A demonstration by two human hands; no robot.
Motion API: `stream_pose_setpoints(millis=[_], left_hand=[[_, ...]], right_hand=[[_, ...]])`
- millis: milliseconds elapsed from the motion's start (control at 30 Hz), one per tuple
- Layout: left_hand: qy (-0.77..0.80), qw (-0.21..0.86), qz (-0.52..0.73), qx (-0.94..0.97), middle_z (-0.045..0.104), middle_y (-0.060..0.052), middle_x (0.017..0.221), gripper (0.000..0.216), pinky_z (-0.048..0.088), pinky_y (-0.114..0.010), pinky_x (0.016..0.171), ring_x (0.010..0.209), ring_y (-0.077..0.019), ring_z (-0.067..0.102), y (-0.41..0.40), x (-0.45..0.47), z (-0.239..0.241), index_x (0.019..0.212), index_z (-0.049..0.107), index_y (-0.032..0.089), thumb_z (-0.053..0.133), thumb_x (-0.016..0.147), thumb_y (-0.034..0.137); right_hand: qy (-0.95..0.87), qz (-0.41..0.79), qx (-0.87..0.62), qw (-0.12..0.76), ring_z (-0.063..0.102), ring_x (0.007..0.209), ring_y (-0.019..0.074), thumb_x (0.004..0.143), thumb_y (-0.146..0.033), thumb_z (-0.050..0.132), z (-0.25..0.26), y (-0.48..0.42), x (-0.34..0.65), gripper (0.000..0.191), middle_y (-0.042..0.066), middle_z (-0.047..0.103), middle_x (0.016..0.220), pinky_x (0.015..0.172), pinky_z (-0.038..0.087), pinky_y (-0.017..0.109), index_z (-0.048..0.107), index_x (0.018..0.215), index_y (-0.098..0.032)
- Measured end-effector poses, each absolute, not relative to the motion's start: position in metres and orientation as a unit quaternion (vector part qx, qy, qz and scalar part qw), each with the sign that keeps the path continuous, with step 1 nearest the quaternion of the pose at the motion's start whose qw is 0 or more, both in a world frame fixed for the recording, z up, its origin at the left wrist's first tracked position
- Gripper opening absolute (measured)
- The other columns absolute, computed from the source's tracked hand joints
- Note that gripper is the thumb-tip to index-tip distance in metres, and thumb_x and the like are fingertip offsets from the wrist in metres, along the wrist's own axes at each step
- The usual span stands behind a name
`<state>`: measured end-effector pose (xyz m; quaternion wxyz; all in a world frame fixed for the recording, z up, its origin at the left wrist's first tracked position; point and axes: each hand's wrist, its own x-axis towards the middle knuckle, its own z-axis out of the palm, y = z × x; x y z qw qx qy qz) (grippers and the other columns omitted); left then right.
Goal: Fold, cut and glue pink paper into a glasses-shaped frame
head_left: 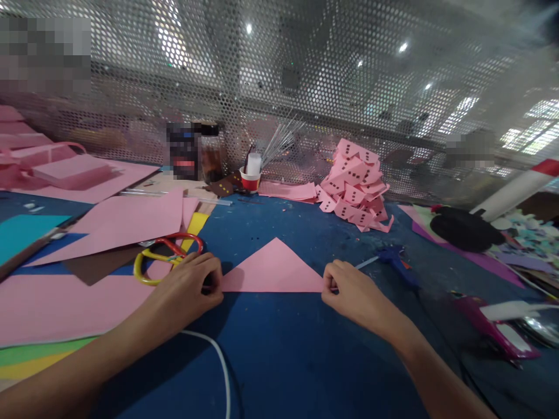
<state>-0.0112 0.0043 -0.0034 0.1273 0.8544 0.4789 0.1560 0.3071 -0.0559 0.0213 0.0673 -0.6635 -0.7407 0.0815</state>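
Pink paper is forming a flat triangular sheet (275,270) on the dark blue tabletop (283,361), its peak pointing away from the person and its long straight edge facing the body. Bare and curled, the left hand (198,282) is clamping the sheet's left corner between thumb and fingers, while the right hand (349,285) is pinching the right corner in the same way, with its fingertips closing together. Just left of the triangular sheet, red and yellow looped scissor handles (138,269) are lying beside the left hand, and farther left of it a wide pink paper sheet (52,305) is spreading over the table. Nearer the body than the triangular sheet, a thin white cable (220,355) is curving down. To its right, a blue glue gun (395,259) is resting beyond the right hand, its black cord trailing. Behind it and to the right, a heap of pink paper strips with dark square marks (356,180) is standing, and directly behind it a small red-and-white cup (250,181) is sitting before a perforated grey metal panel (262,87).
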Motion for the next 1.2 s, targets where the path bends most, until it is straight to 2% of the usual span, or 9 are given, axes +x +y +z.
stream_pose_setpoints(millis=[333,900,1200], left_hand=[[0.483,0.134,0.153,0.852,0.053,0.0,0.075,0.006,0.037,-0.031,0.069,0.075,-0.0185,0.048,0.005,-0.011,-0.003,0.069,0.047,0.02,0.051,0.07,0.015],[0.481,0.132,0.154,0.853,0.054,-0.001,0.076,0.007,0.038,-0.032,0.069,0.075,-0.019,0.048,0.005,-0.011,-0.003,0.068,0.045,0.02,0.05,0.071,0.016],[0.477,0.125,0.16,0.855,0.054,0.0,0.076,0.005,0.038,-0.032,0.071,0.073,-0.018,0.048,0.006,-0.012,-0.005,0.07,0.047,0.02,0.051,0.071,0.017]], right_hand=[[-0.745,0.081,-0.656,0.083,0.044,0.072,0.0142,0.072,-0.01,0.05,0.018,-0.055,0.31,0.012,0.0,0.05,0.076,0.059,0.025,0.026,0.045,0.066,-0.019],[-0.754,0.156,-0.63,0.099,0.052,0.073,0.0125,0.083,-0.017,0.049,0.022,-0.052,0.325,0.015,0.001,0.055,0.082,0.065,0.034,0.026,0.056,0.07,-0.02],[-0.741,0.187,-0.637,0.102,0.054,0.074,0.0124,0.084,-0.02,0.051,0.025,-0.051,0.327,0.014,0.0,0.056,0.085,0.066,0.037,0.026,0.057,0.071,-0.02]])
